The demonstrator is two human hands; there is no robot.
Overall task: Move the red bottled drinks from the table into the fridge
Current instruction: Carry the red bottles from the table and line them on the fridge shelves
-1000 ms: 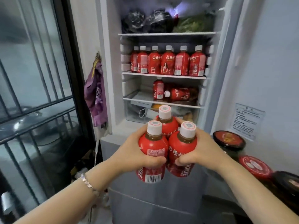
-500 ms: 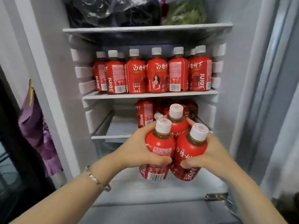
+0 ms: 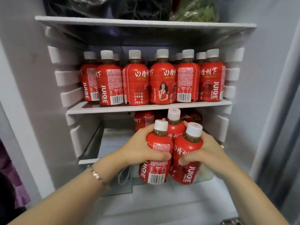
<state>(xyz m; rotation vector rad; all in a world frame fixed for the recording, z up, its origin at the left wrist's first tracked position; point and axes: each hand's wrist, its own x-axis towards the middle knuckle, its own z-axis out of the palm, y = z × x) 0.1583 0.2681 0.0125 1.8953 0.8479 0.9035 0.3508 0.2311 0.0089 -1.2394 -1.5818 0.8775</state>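
The open white fridge (image 3: 40,127) fills far more of the view than a second ago; the person has closed in on it.

The white middle shelf (image 3: 146,108) carries a full row of red juice bottles (image 3: 136,85), standing upright. It appears to have no room left.

The glass lower shelf (image 3: 112,143) holds a few red bottles at the back (image 3: 142,120), with bare space on its left.

The cluster of three red plastic juice bottles with white caps (image 3: 159,143) has risen from in front of the fridge's base to the lower shelf's opening. It is held in the air, not yet set down.

The left grip (image 3: 139,148) and right grip (image 3: 209,150) remain curled round the cluster from either side, pressing the bottles together.

A metal bracelet (image 3: 97,175) sits on the left wrist.

Judgement: placement on the lower shelf is imminent.
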